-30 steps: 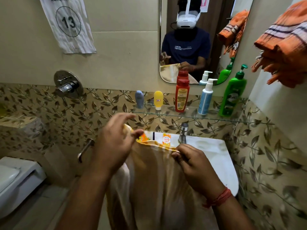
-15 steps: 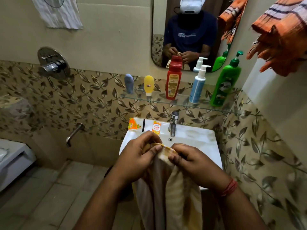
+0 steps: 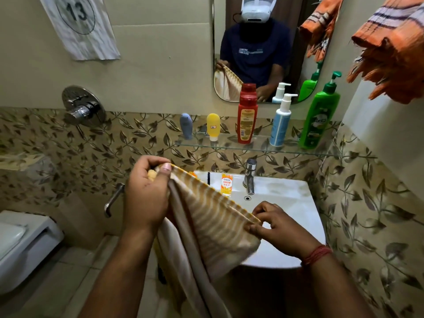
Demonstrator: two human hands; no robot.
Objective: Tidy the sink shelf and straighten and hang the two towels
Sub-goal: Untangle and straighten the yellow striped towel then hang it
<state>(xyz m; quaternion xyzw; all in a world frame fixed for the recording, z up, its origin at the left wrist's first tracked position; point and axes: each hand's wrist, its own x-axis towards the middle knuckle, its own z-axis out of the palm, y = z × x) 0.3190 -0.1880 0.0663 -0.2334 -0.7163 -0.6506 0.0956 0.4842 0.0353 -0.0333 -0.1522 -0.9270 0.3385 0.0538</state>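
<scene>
Head view: both hands pinch beige towel (image 3: 213, 223) above white sink (image 3: 298, 203); leaf-patterned tiles.

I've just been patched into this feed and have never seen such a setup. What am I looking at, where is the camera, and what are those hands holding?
There is no machine here: the camera sits on a person's head and looks down at their two bare hands, and the mirror shows the headset. The left hand grips one end of a beige striped towel, and the right hand pinches its edge further along, stretching it over the white sink. On the glass shelf stand a grey tube, a yellow tube, a red bottle, a blue-and-white pump bottle and a green pump bottle. An orange towel hangs bunched at the upper right.
</scene>
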